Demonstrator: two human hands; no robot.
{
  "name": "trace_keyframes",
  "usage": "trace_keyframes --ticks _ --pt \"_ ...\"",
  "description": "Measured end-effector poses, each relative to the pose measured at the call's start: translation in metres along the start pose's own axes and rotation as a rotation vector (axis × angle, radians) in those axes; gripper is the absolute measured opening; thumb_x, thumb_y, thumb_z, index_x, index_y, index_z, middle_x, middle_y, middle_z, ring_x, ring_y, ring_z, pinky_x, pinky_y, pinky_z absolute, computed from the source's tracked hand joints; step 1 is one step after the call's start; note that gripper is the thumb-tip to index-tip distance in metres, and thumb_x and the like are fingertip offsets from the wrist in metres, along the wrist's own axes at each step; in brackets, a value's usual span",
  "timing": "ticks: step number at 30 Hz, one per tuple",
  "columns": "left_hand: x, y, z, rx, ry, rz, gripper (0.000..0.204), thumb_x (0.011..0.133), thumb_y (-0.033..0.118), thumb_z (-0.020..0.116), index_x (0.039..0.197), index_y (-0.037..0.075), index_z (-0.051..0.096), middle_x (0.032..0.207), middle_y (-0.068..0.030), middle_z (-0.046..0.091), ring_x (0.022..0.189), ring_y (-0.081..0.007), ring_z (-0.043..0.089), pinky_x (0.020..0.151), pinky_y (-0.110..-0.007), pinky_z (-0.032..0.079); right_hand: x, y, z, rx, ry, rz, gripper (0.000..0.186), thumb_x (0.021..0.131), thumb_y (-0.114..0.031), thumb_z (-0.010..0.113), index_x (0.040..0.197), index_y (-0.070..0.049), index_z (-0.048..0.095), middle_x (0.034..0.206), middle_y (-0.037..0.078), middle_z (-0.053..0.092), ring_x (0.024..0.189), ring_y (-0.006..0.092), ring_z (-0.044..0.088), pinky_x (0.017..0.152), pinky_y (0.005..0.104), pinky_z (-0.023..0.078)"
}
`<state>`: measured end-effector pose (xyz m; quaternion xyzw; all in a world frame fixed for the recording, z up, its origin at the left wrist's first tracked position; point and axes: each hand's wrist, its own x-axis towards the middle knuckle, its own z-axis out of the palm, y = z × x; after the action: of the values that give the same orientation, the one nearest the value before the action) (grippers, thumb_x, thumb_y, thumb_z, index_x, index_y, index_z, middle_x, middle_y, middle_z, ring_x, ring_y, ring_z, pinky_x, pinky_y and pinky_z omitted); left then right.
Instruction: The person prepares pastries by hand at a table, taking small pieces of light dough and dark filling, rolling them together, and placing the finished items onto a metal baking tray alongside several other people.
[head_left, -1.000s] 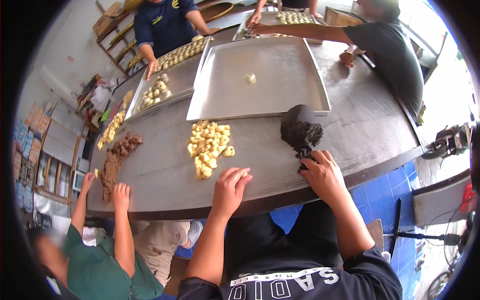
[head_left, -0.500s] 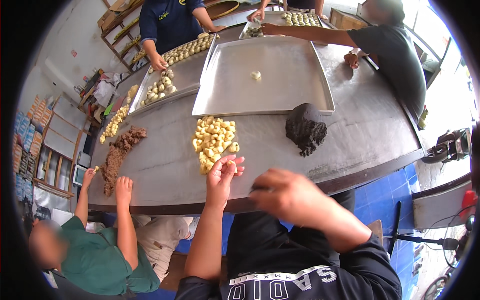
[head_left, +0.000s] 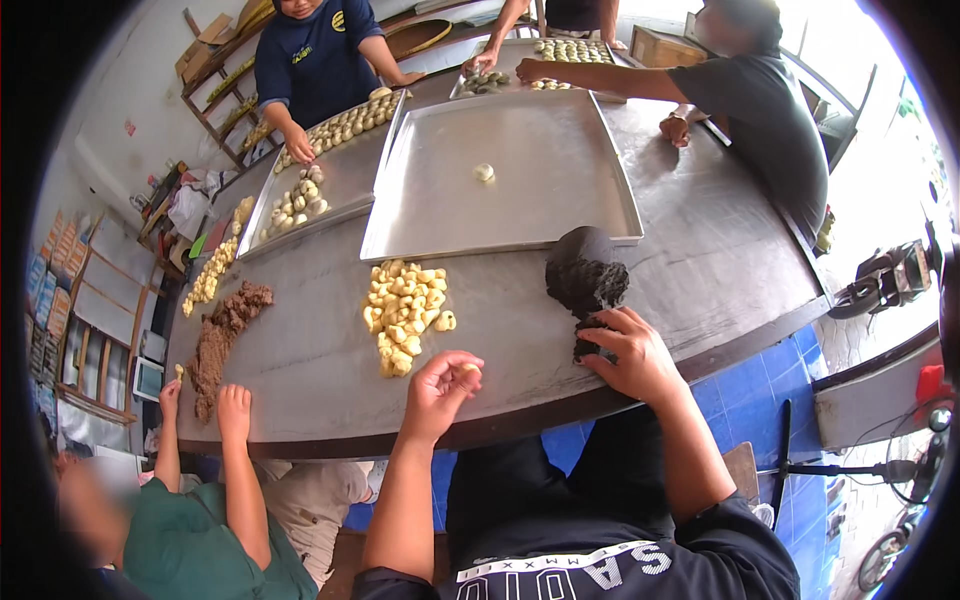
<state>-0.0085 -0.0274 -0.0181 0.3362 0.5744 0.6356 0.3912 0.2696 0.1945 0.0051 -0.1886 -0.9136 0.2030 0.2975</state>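
My left hand (head_left: 438,393) is raised over the table's near edge, its fingers curled round a small piece of pale yellow dough (head_left: 468,369). Just beyond it lies a heap of similar dough pieces (head_left: 405,305). To the right, my right hand (head_left: 642,352) grips the near end of a dark, almost black lump of paste (head_left: 582,272); its fingertips are partly sunk in the crumbly part. Past both heaps stands a large shallow metal tray (head_left: 520,222) with a single round pale ball (head_left: 484,173) in it.
On the left, a person in green works beside brown paste (head_left: 228,335) and a row of yellow pieces (head_left: 215,270). A person in navy reaches into a second tray (head_left: 345,205) of filled balls. Others handle a far tray (head_left: 610,92). The metal table (head_left: 720,260) has a dark edge.
My right hand has moved from near the left hand out to the dark paste and grips it. My left hand keeps its dough piece, its fingers curled in more. The view has shifted slightly.
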Motion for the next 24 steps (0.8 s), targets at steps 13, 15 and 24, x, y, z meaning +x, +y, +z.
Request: trace_keyframes --ticks 13,15,24 --pt "0.003 0.007 0.018 0.613 -0.111 0.338 0.016 0.105 0.016 0.085 0.101 0.001 0.079 0.099 -0.0057 0.075 0.076 -0.0128 0.066 0.070 -0.028 0.054 -0.005 0.003 -0.001 -0.004 -0.011 -0.013 0.037 0.085 -0.021 0.092 0.119 -0.008 0.085 0.125 0.012 0.076 0.112 0.0340 0.073 0.097 0.0468 0.062" --pt "0.001 0.005 0.016 0.519 -0.085 0.331 0.015 0.105 0.013 0.083 0.100 0.000 0.078 0.095 -0.0072 0.075 0.080 -0.0167 0.071 0.072 -0.031 0.056 -0.004 0.000 0.000 0.007 -0.003 -0.015 0.037 0.086 -0.021 0.092 0.120 -0.008 0.085 0.125 0.012 0.076 0.112 0.0341 0.073 0.098 0.0466 0.062" --pt "-0.003 -0.001 0.027 0.878 0.106 0.476 0.018 0.101 0.019 0.087 0.105 0.002 0.081 0.114 -0.0092 0.078 0.093 -0.0278 0.074 0.081 -0.041 0.060 -0.005 -0.004 -0.005 0.003 -0.016 -0.066 0.038 0.089 -0.023 0.090 0.123 -0.010 0.084 0.123 0.013 0.076 0.115 0.0354 0.073 0.102 0.0476 0.060"
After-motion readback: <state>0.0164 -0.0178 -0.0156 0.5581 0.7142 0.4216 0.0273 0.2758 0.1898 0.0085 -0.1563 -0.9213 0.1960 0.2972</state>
